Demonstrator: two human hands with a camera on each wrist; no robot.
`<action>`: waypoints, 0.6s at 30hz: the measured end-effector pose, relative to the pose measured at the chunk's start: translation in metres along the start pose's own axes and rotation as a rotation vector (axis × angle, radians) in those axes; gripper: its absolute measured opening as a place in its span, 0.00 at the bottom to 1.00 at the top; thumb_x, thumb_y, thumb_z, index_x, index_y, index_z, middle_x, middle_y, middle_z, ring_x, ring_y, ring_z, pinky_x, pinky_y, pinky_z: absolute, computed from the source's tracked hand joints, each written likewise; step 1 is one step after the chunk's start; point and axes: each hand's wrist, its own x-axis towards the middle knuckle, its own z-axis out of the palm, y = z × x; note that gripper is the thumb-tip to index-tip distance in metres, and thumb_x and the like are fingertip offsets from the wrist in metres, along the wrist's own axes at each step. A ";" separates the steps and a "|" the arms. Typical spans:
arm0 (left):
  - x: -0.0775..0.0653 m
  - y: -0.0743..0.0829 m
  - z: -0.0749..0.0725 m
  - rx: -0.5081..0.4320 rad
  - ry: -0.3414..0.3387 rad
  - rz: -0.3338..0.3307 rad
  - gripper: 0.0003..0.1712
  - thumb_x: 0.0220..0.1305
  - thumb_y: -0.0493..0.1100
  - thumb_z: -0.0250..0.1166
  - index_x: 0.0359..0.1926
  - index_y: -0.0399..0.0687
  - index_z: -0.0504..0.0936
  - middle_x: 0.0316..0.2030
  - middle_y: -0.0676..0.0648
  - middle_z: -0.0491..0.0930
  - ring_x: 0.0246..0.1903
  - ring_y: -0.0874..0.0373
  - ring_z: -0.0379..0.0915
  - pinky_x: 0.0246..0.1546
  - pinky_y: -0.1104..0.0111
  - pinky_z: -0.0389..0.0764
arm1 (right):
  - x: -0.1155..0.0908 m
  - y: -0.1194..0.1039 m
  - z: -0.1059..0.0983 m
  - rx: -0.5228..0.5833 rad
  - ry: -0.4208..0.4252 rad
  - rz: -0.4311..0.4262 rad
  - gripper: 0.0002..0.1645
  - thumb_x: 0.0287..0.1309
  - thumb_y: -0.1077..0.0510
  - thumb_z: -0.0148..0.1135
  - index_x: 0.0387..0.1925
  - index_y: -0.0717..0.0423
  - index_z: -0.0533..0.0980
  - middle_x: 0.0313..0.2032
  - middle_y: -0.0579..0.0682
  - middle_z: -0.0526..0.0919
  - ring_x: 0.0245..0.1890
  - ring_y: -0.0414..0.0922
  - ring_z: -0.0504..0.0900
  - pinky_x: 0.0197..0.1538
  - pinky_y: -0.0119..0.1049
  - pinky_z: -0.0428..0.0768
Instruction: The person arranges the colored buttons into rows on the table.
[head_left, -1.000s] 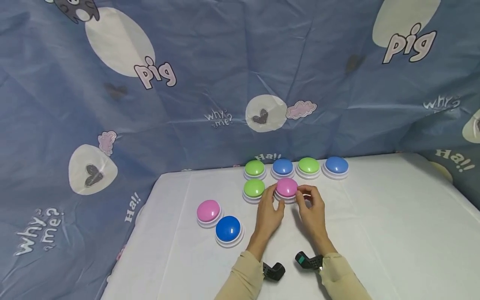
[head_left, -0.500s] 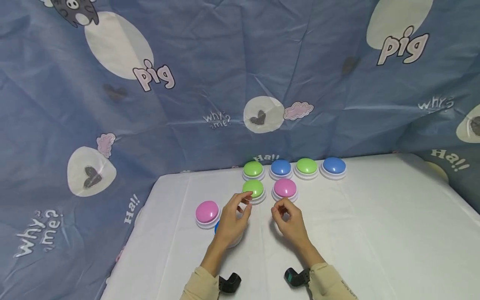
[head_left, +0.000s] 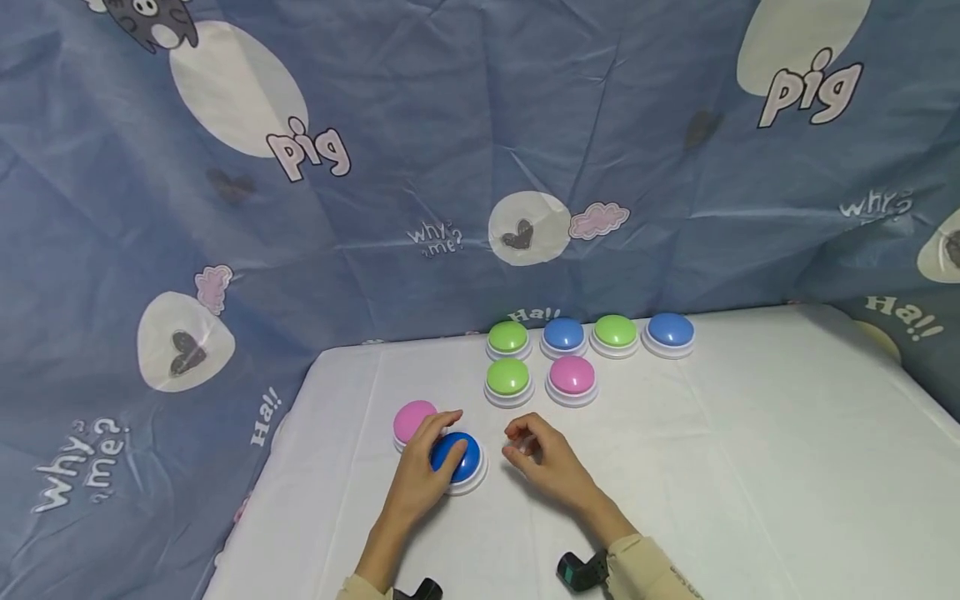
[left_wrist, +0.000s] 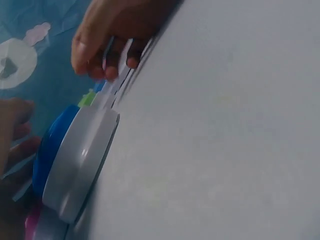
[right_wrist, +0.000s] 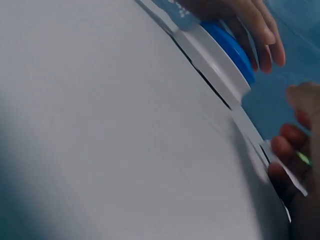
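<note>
A dark blue push button (head_left: 456,458) with a white round base stands on the white table. My left hand (head_left: 417,479) hovers over its left side, thumb across the dome and fingers loosely spread. In the left wrist view the fingers lie beside the blue dome (left_wrist: 52,147) without curling round it. My right hand (head_left: 551,462) is held to the right of this button, fingers loosely bent with nothing in them. A pink button (head_left: 413,419) sits just behind the left hand, partly covered by it. Another pink button (head_left: 572,377) stands farther back beside a green one (head_left: 507,378).
Along the table's back edge runs a row of buttons: green (head_left: 507,337), blue (head_left: 564,334), green (head_left: 616,332) and blue (head_left: 671,330). A printed blue cloth (head_left: 420,167) hangs behind the white-covered table (head_left: 750,450).
Both hands have left the pink button in the second row and moved left and nearer. The left hand has come over the dark blue button; the right hand trails to its right.
</note>
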 end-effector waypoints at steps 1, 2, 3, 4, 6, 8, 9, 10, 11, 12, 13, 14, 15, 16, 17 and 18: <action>-0.001 -0.001 0.000 0.007 -0.005 -0.004 0.24 0.63 0.46 0.63 0.60 0.50 0.74 0.55 0.52 0.76 0.56 0.58 0.72 0.57 0.59 0.74 | 0.000 -0.002 0.002 -0.043 -0.020 -0.005 0.17 0.56 0.54 0.65 0.46 0.50 0.73 0.40 0.43 0.79 0.39 0.38 0.77 0.44 0.33 0.78; -0.003 -0.002 -0.001 0.018 -0.009 -0.007 0.25 0.62 0.47 0.63 0.60 0.49 0.74 0.55 0.53 0.76 0.57 0.57 0.72 0.58 0.58 0.73 | 0.000 -0.004 0.005 -0.092 -0.036 -0.015 0.20 0.55 0.52 0.66 0.49 0.49 0.72 0.41 0.43 0.79 0.42 0.37 0.77 0.46 0.34 0.77; -0.004 -0.003 -0.001 0.026 -0.015 -0.009 0.25 0.62 0.48 0.64 0.60 0.50 0.74 0.56 0.53 0.76 0.58 0.57 0.72 0.59 0.57 0.72 | 0.000 -0.006 0.007 -0.143 -0.045 -0.031 0.22 0.54 0.51 0.67 0.50 0.48 0.72 0.43 0.43 0.79 0.44 0.37 0.77 0.48 0.36 0.76; -0.005 -0.003 0.000 0.029 -0.022 -0.011 0.26 0.61 0.49 0.64 0.60 0.50 0.74 0.56 0.53 0.75 0.58 0.56 0.71 0.59 0.56 0.72 | -0.001 -0.007 0.009 -0.197 -0.047 -0.044 0.25 0.53 0.50 0.67 0.52 0.48 0.72 0.44 0.43 0.79 0.46 0.37 0.77 0.50 0.38 0.75; -0.008 -0.004 0.002 0.033 -0.035 -0.011 0.27 0.61 0.49 0.65 0.60 0.51 0.74 0.57 0.53 0.75 0.59 0.55 0.71 0.59 0.54 0.72 | -0.002 -0.008 0.014 -0.306 -0.037 -0.076 0.28 0.51 0.48 0.68 0.54 0.48 0.71 0.46 0.42 0.79 0.49 0.37 0.76 0.51 0.40 0.73; -0.010 -0.004 0.004 0.042 -0.041 -0.009 0.27 0.60 0.49 0.65 0.60 0.53 0.74 0.57 0.53 0.75 0.60 0.54 0.70 0.59 0.52 0.72 | -0.003 -0.010 0.019 -0.378 -0.025 -0.094 0.31 0.51 0.47 0.68 0.56 0.49 0.71 0.48 0.43 0.79 0.50 0.39 0.76 0.50 0.40 0.72; -0.012 -0.004 0.005 0.042 -0.043 -0.007 0.27 0.60 0.49 0.65 0.60 0.53 0.74 0.57 0.54 0.75 0.60 0.54 0.70 0.59 0.52 0.72 | -0.003 -0.010 0.021 -0.407 -0.021 -0.097 0.31 0.50 0.46 0.68 0.56 0.49 0.71 0.48 0.43 0.79 0.51 0.40 0.75 0.49 0.39 0.72; -0.013 -0.004 0.006 0.044 -0.042 -0.006 0.27 0.60 0.49 0.65 0.60 0.53 0.74 0.57 0.53 0.75 0.60 0.53 0.70 0.59 0.51 0.72 | -0.003 -0.010 0.023 -0.434 -0.019 -0.096 0.32 0.50 0.45 0.67 0.57 0.49 0.71 0.49 0.42 0.79 0.51 0.40 0.75 0.48 0.38 0.71; -0.015 -0.004 0.007 0.045 -0.042 -0.005 0.26 0.60 0.48 0.66 0.60 0.52 0.74 0.58 0.54 0.75 0.60 0.53 0.70 0.59 0.51 0.72 | -0.004 -0.010 0.025 -0.457 -0.017 -0.097 0.33 0.50 0.44 0.67 0.57 0.49 0.72 0.49 0.42 0.78 0.51 0.40 0.74 0.47 0.37 0.71; -0.016 -0.005 0.008 0.043 -0.041 -0.005 0.26 0.59 0.48 0.66 0.59 0.52 0.75 0.58 0.54 0.74 0.60 0.53 0.69 0.59 0.51 0.71 | -0.004 -0.011 0.026 -0.469 -0.019 -0.094 0.33 0.50 0.44 0.67 0.57 0.48 0.72 0.50 0.42 0.78 0.51 0.40 0.74 0.47 0.36 0.70; -0.017 -0.005 0.008 0.040 -0.042 -0.004 0.27 0.59 0.48 0.66 0.59 0.52 0.75 0.58 0.54 0.74 0.61 0.53 0.69 0.59 0.50 0.71 | -0.005 -0.011 0.026 -0.472 -0.024 -0.089 0.33 0.49 0.44 0.67 0.57 0.48 0.72 0.50 0.42 0.78 0.51 0.41 0.74 0.46 0.36 0.70; -0.018 -0.006 0.009 0.032 -0.045 -0.003 0.27 0.58 0.48 0.67 0.59 0.51 0.75 0.58 0.54 0.74 0.61 0.53 0.68 0.59 0.50 0.71 | -0.005 -0.012 0.026 -0.480 -0.026 -0.091 0.33 0.49 0.44 0.67 0.57 0.47 0.72 0.50 0.42 0.78 0.51 0.40 0.74 0.46 0.36 0.70; -0.019 -0.007 0.009 0.021 -0.049 -0.001 0.28 0.57 0.48 0.68 0.60 0.51 0.74 0.59 0.54 0.73 0.62 0.53 0.68 0.60 0.50 0.70 | -0.005 -0.012 0.027 -0.486 -0.028 -0.093 0.32 0.49 0.44 0.67 0.57 0.46 0.73 0.50 0.42 0.78 0.51 0.40 0.74 0.46 0.36 0.69; -0.019 -0.008 0.009 0.012 -0.052 0.003 0.29 0.56 0.48 0.68 0.60 0.51 0.74 0.59 0.54 0.73 0.62 0.52 0.67 0.60 0.49 0.70 | -0.005 -0.013 0.027 -0.486 -0.030 -0.096 0.32 0.49 0.44 0.67 0.57 0.46 0.73 0.50 0.42 0.78 0.51 0.40 0.74 0.46 0.36 0.69; -0.019 -0.009 0.008 0.001 -0.063 0.002 0.30 0.55 0.48 0.69 0.60 0.51 0.74 0.60 0.54 0.72 0.63 0.53 0.66 0.60 0.49 0.69 | -0.004 -0.014 0.027 -0.485 -0.034 -0.100 0.31 0.50 0.44 0.67 0.56 0.45 0.74 0.50 0.42 0.78 0.51 0.40 0.73 0.46 0.36 0.70; -0.019 -0.010 0.006 -0.005 -0.076 0.004 0.31 0.55 0.49 0.70 0.60 0.52 0.74 0.61 0.53 0.70 0.63 0.53 0.65 0.61 0.50 0.69 | -0.003 -0.015 0.027 -0.481 -0.039 -0.102 0.30 0.50 0.44 0.67 0.56 0.45 0.74 0.50 0.42 0.78 0.51 0.40 0.73 0.47 0.37 0.70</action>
